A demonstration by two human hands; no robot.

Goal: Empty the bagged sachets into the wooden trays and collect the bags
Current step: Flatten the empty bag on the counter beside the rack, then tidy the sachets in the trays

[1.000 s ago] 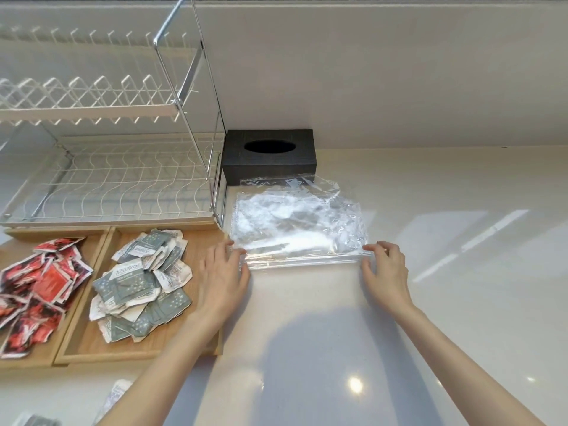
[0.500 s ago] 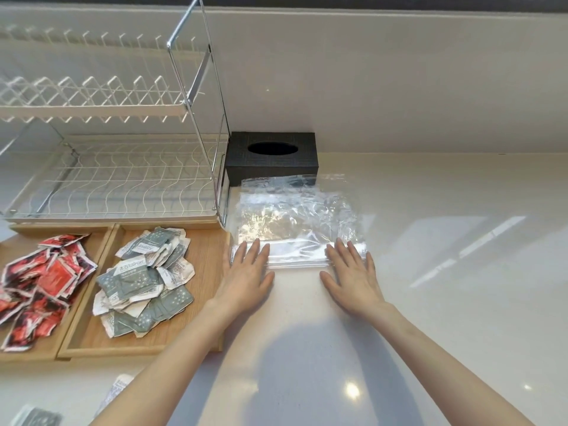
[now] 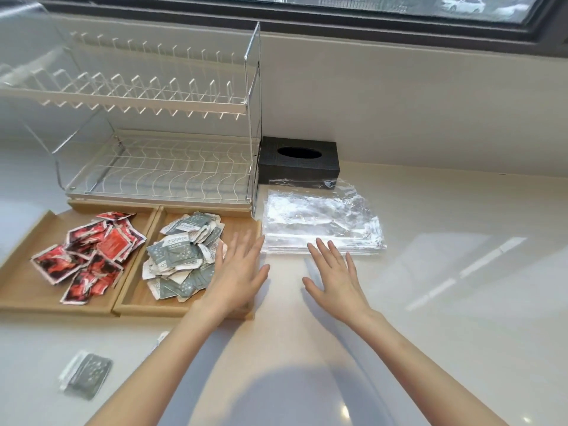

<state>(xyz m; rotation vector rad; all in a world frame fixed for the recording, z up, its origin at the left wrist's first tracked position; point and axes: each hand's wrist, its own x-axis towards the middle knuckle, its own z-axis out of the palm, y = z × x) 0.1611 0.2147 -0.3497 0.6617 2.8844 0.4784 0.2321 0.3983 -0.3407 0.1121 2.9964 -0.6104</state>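
Observation:
A flat stack of clear plastic bags [image 3: 322, 222] lies on the white counter in front of a black box. My right hand [image 3: 333, 276] hovers open just short of the stack's near edge, fingers straight and spread. My left hand [image 3: 238, 272] is open too, over the right rim of the right wooden tray [image 3: 135, 305], which holds a heap of grey sachets [image 3: 183, 256]. The left wooden tray [image 3: 24, 290] holds red sachets [image 3: 89, 253]. A clear bag of grey sachets [image 3: 86, 375] lies on the counter at the lower left.
A two-tier wire dish rack [image 3: 159, 142] stands behind the trays. The black tissue box [image 3: 299, 164] sits against the wall behind the bag stack. A window runs along the top. White counter [image 3: 461, 272] stretches to the right.
Both hands held the bag's near edge, then pressed flat on the stack, and have now drawn back toward me off the bags. The left hand has shifted left over the tray rim.

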